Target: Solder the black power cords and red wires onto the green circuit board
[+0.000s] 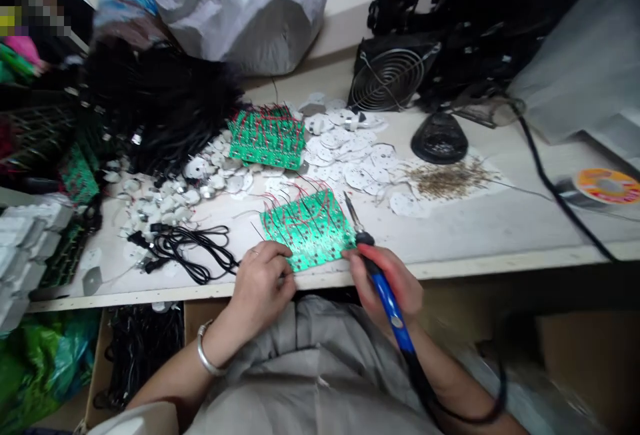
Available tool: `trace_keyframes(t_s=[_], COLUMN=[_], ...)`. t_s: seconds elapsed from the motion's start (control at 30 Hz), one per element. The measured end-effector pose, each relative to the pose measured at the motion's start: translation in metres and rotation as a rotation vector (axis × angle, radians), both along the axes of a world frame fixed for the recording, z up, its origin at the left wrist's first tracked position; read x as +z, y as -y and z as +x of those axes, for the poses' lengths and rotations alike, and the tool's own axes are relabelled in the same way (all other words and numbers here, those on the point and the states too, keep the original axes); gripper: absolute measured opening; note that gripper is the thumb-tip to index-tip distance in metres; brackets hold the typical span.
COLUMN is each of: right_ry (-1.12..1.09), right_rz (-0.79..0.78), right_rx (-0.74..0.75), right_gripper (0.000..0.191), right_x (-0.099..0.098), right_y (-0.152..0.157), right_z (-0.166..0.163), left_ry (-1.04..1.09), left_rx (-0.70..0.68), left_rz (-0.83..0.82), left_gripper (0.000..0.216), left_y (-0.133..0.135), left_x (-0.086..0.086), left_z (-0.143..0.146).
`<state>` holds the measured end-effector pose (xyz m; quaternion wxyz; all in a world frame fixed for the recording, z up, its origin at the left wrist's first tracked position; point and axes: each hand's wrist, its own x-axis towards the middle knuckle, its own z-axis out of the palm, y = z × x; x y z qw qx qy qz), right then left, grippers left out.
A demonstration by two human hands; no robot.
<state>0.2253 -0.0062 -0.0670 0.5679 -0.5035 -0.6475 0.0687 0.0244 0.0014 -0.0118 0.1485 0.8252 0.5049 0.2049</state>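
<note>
A green circuit board panel (310, 228) with red and black wires lies at the table's front edge. My left hand (260, 281) is closed at its near left corner, fingers curled on the board's edge. My right hand (390, 281) grips a blue-handled soldering iron (385, 295); its tip (347, 201) points up over the board's right edge. The iron's black cord runs back along my right forearm. A second green panel (267, 136) with wires lies farther back.
White round discs (350, 155) are scattered over the table middle, beside a pile of small brown parts (450, 178). Black cables (190, 251) lie left of the board. A small fan (385, 78), a solder spool (603, 187) and a grey bag (250, 15) stand around.
</note>
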Motion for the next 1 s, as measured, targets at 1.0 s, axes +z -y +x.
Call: trace_keyframes(t_s=[1.0], right_ry=[-0.078], right_rz=[0.039], right_rx=[-0.083], right_gripper=[0.030], right_x=[-0.017], right_y=[0.000], right_z=[-0.004], left_ry=[-0.443], left_rx=[0.260], left_rz=[0.478], left_gripper=[0.025], left_y=[-0.152], left_x=[0.072], left_z=[-0.167])
